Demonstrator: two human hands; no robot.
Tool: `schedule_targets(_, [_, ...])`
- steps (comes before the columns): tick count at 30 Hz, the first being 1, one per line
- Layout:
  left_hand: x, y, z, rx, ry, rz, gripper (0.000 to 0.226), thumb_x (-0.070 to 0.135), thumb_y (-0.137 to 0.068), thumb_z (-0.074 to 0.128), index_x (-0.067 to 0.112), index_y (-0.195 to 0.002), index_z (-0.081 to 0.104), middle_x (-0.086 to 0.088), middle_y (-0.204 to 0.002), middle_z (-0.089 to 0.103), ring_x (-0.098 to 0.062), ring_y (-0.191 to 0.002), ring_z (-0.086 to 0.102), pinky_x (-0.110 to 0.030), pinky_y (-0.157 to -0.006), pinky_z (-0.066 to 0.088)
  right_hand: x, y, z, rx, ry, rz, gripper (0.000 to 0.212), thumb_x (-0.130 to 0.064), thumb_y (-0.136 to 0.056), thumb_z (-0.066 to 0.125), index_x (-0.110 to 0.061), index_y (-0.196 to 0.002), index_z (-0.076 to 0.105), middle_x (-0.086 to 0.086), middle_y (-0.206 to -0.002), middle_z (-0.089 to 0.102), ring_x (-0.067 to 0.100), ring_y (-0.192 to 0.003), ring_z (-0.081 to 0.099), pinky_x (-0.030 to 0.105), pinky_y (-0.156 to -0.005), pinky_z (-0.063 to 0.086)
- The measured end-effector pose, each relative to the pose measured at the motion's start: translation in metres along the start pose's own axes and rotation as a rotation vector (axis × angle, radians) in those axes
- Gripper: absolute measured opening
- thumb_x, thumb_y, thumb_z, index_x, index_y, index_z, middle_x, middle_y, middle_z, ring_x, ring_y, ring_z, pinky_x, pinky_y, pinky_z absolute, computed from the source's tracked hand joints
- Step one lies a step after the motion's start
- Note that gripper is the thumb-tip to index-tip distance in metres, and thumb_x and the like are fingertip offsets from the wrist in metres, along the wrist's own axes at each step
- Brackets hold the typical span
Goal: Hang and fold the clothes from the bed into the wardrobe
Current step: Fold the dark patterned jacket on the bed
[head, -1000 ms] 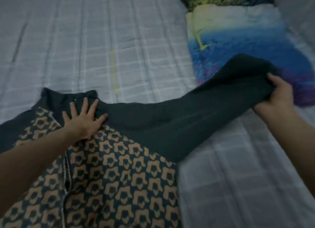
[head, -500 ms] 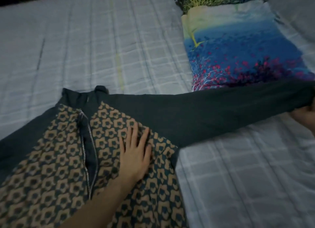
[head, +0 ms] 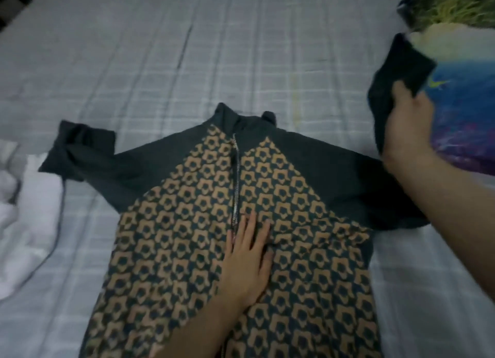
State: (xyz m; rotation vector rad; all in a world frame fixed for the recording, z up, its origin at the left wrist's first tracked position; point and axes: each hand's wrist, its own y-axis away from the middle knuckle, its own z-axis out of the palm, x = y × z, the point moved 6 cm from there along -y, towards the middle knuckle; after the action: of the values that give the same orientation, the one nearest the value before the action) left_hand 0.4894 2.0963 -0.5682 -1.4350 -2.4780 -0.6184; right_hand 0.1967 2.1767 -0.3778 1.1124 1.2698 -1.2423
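A dark jacket point(head: 267, 223) with a tan repeating pattern lies face up across the middle and lower part of the frame, spread on the pale checked bedsheet point(head: 187, 63), its zipper point(head: 235, 186) running down the centre from the collar. My left hand point(head: 247, 264) rests flat on the patterned front just right of the zipper, fingers straight and slightly spread, palm pressing the cloth. At the right of the frame my right hand point(head: 407, 127) is clamped on the end of the jacket's plain dark sleeve point(head: 396, 71), thumb over the fabric, the cuff lifted up off the bed in front of a colourful folded cloth point(head: 466, 103) in the upper right corner. The other sleeve lies folded back on itself at centre left, touching a crumpled white cloth point(head: 24, 223) at the left edge.
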Motion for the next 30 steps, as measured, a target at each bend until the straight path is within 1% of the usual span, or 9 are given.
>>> schedule_targets(2, [0.007, 0.014, -0.017, 0.079, 0.011, 0.124, 0.056, 0.042, -0.103, 0.022, 0.037, -0.153, -0.001, 0.010, -0.161, -0.016, -0.012, -0.146, -0.020, -0.040, -0.118, -0.010, 0.010, 0.039, 0.057, -0.104, 0.108, 0.021, 0.016, -0.026, -0.097, 0.051, -0.015, -0.105, 0.060, -0.010, -0.099, 0.062, 0.001, -0.094, 0.055, 0.007, -0.077, 0.042])
schedule_targets(5, [0.003, 0.051, -0.006, 0.114, -0.114, 0.386, 0.055, 0.036, -0.100, 0.028, 0.027, -0.153, 0.021, 0.002, -0.162, 0.012, -0.018, -0.149, 0.008, -0.042, -0.118, 0.011, 0.036, 0.094, 0.135, -0.277, 0.226, -0.085, 0.037, -0.029, -0.099, 0.047, -0.008, -0.128, 0.058, 0.000, -0.126, 0.062, 0.008, -0.115, 0.055, 0.020, -0.098, 0.043])
schedule_targets(7, [-0.016, 0.077, 0.017, 0.077, -0.195, 0.433, 0.049, 0.036, -0.101, 0.025, 0.030, -0.149, 0.035, 0.003, -0.159, 0.023, -0.018, -0.147, 0.019, -0.043, -0.119, 0.015, 0.061, 0.141, 0.190, -0.534, 0.373, -0.173, 0.044, -0.031, -0.100, 0.045, -0.017, -0.141, 0.046, -0.006, -0.142, 0.047, 0.003, -0.128, 0.041, 0.020, -0.110, 0.030])
schedule_targets(10, [-0.044, 0.104, 0.029, 0.066, -0.264, 0.501, 0.043, 0.043, -0.102, 0.032, 0.035, -0.143, 0.041, 0.004, -0.159, 0.024, -0.016, -0.147, 0.021, -0.043, -0.120, 0.012, 0.137, 0.219, 0.248, -1.032, 0.847, -0.266, 0.053, -0.046, -0.102, 0.029, -0.034, -0.152, 0.019, -0.001, -0.160, 0.017, 0.015, -0.146, 0.017, 0.045, -0.120, 0.011])
schedule_targets(15, [-0.179, 0.083, -0.074, 0.458, 0.298, -0.109, 0.040, 0.035, -0.096, 0.040, 0.020, -0.130, 0.053, 0.000, -0.143, 0.044, -0.015, -0.132, 0.037, -0.033, -0.111, 0.027, 0.197, 0.266, 0.256, -1.212, 1.301, -0.239, 0.070, -0.063, -0.096, 0.022, -0.036, -0.152, -0.012, -0.003, -0.160, -0.019, 0.019, -0.147, -0.014, 0.052, -0.114, -0.014])
schedule_targets(19, [-0.306, 0.049, -0.153, 0.710, 0.564, -0.559, 0.025, 0.022, -0.096, 0.042, 0.011, -0.114, 0.056, -0.003, -0.113, 0.053, -0.015, -0.105, 0.045, -0.032, -0.095, 0.036, 0.174, 0.267, 0.260, -1.083, 1.178, -0.346, 0.051, -0.043, -0.104, 0.018, -0.032, -0.154, 0.014, 0.003, -0.162, 0.001, 0.021, -0.148, 0.003, 0.049, -0.120, 0.003])
schedule_targets(24, [-0.409, -0.019, -0.199, 0.641, 1.146, -0.843, 0.028, 0.026, -0.098, 0.039, 0.012, -0.085, 0.060, -0.017, -0.094, 0.068, -0.022, -0.063, 0.062, -0.032, -0.060, 0.052, 0.147, 0.263, 0.274, -0.759, 0.840, -0.382, 0.047, -0.033, -0.105, 0.024, -0.019, -0.149, 0.034, 0.010, -0.158, 0.023, 0.026, -0.142, 0.026, 0.042, -0.118, 0.022])
schedule_targets(27, [-0.440, -0.043, -0.211, 0.656, 1.309, -0.981, 0.033, 0.033, -0.098, 0.043, 0.005, -0.096, 0.058, -0.018, -0.083, 0.065, -0.018, -0.039, 0.060, -0.026, -0.043, 0.048, 0.165, 0.285, 0.292, -1.012, 1.100, -0.472, 0.055, -0.048, -0.103, 0.013, -0.030, -0.154, 0.009, 0.003, -0.162, -0.003, 0.022, -0.148, 0.006, 0.048, -0.119, 0.009])
schedule_targets(30, [-0.453, -0.064, -0.224, 0.621, 1.320, -1.015, 0.050, 0.057, -0.088, 0.051, 0.008, -0.091, 0.061, -0.017, -0.087, 0.068, -0.021, -0.045, 0.063, -0.027, -0.047, 0.051, 0.207, 0.295, 0.286, -1.235, 1.331, -0.317, 0.069, -0.070, -0.087, 0.000, -0.041, -0.146, -0.024, -0.010, -0.151, -0.037, 0.013, -0.143, -0.026, 0.046, -0.116, -0.016])
